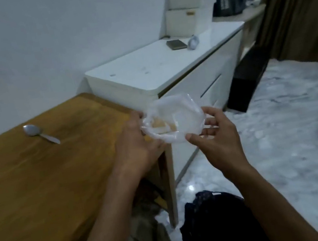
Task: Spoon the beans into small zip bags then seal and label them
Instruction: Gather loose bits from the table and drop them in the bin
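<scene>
Bag (172, 121): we judge it light, limp, slippery; pinch edges.
Hands: left (136, 143) and right (216, 131) fingers grip its sides.

Only blurred, unreadable print on the black bag (232, 0).

A dark phone (176, 44) lies on the white cabinet (145, 68), beside the wooden table (38, 182).

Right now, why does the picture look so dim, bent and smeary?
Head view: dim indoor light, bluish walls; wide-angle lens bows the wooden table and white cabinet; the plastic bag between left hand and right hand is motion-blurred; small glare spot on floor.
</scene>
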Demonstrator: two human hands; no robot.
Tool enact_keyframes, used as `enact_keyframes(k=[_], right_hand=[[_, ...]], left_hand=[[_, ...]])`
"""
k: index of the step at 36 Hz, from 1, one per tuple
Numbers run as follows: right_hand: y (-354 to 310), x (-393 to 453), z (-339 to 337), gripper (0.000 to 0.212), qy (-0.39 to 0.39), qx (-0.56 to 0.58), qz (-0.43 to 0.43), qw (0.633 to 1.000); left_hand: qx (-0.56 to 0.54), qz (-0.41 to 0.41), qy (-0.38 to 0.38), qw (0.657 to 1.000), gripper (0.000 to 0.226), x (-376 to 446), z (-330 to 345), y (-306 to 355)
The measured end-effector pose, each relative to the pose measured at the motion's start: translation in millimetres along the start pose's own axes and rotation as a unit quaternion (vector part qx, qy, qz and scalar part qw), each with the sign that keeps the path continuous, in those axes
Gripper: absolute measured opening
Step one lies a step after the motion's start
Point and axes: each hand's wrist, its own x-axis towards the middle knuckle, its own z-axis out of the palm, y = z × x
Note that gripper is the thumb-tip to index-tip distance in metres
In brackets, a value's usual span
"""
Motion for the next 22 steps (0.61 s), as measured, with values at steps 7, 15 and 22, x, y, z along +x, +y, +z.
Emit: enact_keyframes(k=[7,15,22], right_hand=[[89.0,-30.9,-59.6,0.056,0.093,-0.042,0.101,0.990],[175.4,-81.3,-69.6,0.047,0.102,-0.089,0.249,0.959],[216.2,-113.2,-67.2,0.050,0.074,-0.138,0.318,0.935]], left_hand=[[0.041,-0.018,-0.121,0.992,0.067,-23.5,114.7,-6.0],[0.108,-0.097,-0.264,0.953,0.070,-67.9,181.8,-42.9],[0.160,-0.134,-0.341,0.916,0.091,-89.9,204.8,-56.6]])
